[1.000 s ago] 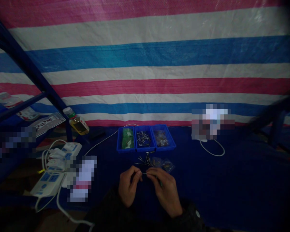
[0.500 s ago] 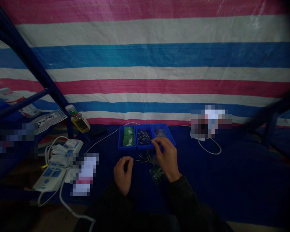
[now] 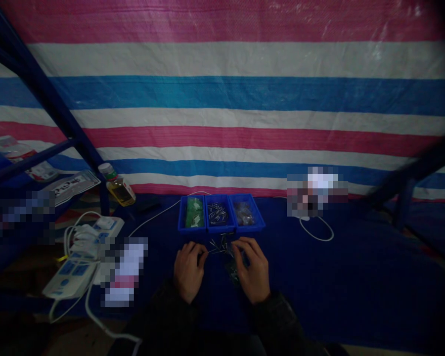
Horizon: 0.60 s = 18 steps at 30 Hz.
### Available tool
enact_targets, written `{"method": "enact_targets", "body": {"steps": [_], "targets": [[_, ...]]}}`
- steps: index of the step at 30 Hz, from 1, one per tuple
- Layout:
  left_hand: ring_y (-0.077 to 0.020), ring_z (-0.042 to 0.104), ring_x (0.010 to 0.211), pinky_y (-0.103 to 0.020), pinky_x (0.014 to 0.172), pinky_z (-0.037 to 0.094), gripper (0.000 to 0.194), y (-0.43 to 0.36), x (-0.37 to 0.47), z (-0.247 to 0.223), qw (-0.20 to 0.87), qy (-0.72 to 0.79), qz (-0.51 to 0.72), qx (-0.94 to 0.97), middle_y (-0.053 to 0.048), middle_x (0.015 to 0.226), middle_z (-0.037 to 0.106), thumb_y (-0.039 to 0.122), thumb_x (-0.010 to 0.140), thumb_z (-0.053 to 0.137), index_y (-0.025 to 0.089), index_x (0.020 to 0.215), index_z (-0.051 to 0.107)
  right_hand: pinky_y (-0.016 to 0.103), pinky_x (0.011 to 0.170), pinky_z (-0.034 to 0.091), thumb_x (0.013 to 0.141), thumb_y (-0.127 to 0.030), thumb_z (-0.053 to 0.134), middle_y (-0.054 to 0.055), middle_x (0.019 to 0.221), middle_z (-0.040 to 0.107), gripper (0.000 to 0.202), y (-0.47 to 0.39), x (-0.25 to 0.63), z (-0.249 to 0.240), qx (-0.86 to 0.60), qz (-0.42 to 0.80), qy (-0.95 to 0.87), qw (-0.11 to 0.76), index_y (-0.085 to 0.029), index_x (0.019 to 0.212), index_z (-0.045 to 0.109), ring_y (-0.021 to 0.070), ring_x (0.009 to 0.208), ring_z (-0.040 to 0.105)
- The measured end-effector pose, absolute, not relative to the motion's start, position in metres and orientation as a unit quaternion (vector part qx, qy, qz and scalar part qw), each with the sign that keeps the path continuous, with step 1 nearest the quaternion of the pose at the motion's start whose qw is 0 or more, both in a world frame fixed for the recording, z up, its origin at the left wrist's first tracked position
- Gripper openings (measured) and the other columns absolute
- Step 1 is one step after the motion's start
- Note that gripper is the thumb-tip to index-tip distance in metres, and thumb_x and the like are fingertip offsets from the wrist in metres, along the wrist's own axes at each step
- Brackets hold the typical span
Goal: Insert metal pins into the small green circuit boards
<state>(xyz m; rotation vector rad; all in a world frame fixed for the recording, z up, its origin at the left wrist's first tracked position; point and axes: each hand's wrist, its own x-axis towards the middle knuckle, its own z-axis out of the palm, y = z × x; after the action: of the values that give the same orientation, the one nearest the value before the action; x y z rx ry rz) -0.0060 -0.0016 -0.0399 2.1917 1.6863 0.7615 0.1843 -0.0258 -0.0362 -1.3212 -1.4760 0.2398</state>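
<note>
Three blue bins stand side by side on the dark blue table. Green packets (image 3: 195, 212) lie in the left bin, dark metal pins (image 3: 217, 213) in the middle one and small clear bags (image 3: 244, 213) in the right one. In front of the bins is a loose pile of pins (image 3: 222, 243). My left hand (image 3: 190, 271) is pinched at the pile's left side, a thin pin at its fingertips. My right hand (image 3: 251, 269) is closed at the pile's right side; what its fingertips hold is too small to name. A green packet (image 3: 232, 270) lies beside it.
On the left are a power strip (image 3: 83, 257) with plugs and white cables, a bottle of yellow liquid (image 3: 117, 185) and a blue metal frame (image 3: 52, 106). A white cable loop (image 3: 333, 232) lies at the right. A striped tarp (image 3: 222, 91) hangs behind.
My right hand has moved down from the bins to the loose pile. My left hand has shifted slightly, with a pin now at its fingertips. The view has tilted a little.
</note>
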Motion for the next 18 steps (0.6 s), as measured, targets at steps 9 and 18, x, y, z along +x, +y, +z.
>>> {"method": "enact_targets", "body": {"steps": [9, 18], "targets": [[-0.022, 0.066, 0.088, -0.032, 0.078, 0.049, 0.019, -0.005, -0.007, -0.034, 0.226, 0.534, 0.401, 0.709, -0.004, 0.09, 0.069, 0.029, 0.101, 0.052, 0.022, 0.09, 0.066, 0.036, 0.084, 0.056, 0.101, -0.022, 0.053, 0.008, 0.099, 0.07, 0.019, -0.037, 0.173, -0.041, -0.537, 0.14, -0.653, 0.515, -0.022, 0.105, 0.072, 0.0223, 0.093, 0.069], [-0.0188, 0.068, 0.078, -0.027, 0.073, 0.051, 0.012, -0.02, 0.008, -0.025, 0.305, 0.494, 0.447, 0.68, -0.003, 0.084, 0.072, 0.024, 0.094, 0.063, 0.021, 0.088, 0.072, 0.036, 0.084, 0.058, 0.1, -0.021, 0.057, 0.007, 0.097, 0.073, 0.019, -0.041, 0.159, -0.039, -0.494, 0.181, -0.678, 0.514, -0.024, 0.105, 0.075, 0.0216, 0.091, 0.069]]}}
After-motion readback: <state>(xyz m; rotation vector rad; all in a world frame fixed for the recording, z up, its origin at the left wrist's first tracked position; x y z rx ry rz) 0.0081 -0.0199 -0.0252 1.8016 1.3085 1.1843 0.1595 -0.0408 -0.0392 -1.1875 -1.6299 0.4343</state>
